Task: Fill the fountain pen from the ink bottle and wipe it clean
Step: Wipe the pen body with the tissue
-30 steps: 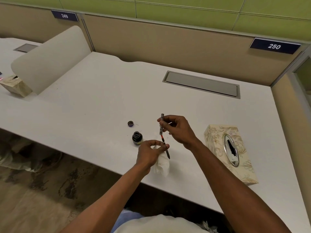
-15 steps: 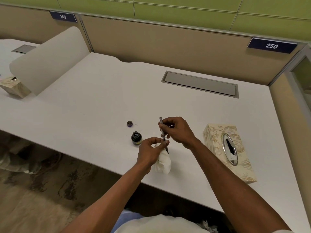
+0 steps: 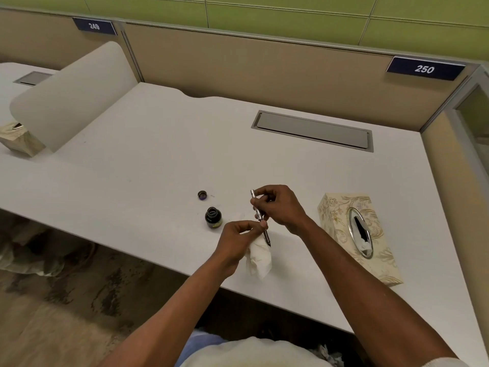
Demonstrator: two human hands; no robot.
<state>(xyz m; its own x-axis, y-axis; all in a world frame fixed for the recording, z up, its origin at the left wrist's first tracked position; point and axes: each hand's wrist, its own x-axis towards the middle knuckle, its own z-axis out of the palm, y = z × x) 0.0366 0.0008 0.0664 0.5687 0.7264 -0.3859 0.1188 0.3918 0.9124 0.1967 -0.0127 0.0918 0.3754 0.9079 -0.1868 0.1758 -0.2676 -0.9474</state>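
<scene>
Head view, near to far. Two bare forearms reach from the lower edge over the front lip of the desk (image 3: pixel 132 165). The left hand (image 3: pixel 235 241) is closed on a crumpled white tissue (image 3: pixel 259 256); its thumb and fingers pinch the upper end of the wad, and the rest hangs down below the hand, over the desk's front part. The right hand (image 3: pixel 281 207) holds the pen (image 3: pixel 260 217), its fingers clamped round the barrel. The pen is tilted, silvery rear end up and away, dark nib pointing down toward the viewer. The nib end lies against the top of the tissue, just beside the left fingertips; whether the tissue wraps the nib cannot be told.

Just left of the hands stands the ink bottle (image 3: pixel 213 218), upright and uncapped, its mouth open. Its cap (image 3: pixel 202 195) lies a little farther back on the desk, apart from the bottle, open side up.

To the right, near the right forearm, a patterned tissue box (image 3: pixel 341 221) rests on the desk, with a white tissue showing in its oval slot.

Farther back a grey cable hatch (image 3: pixel 312 131) is set flush in the desk. Beyond it runs the beige partition (image 3: pixel 264 72), carrying number plates 249 (image 3: pixel 94 26) and 250 (image 3: pixel 424 69).
</scene>
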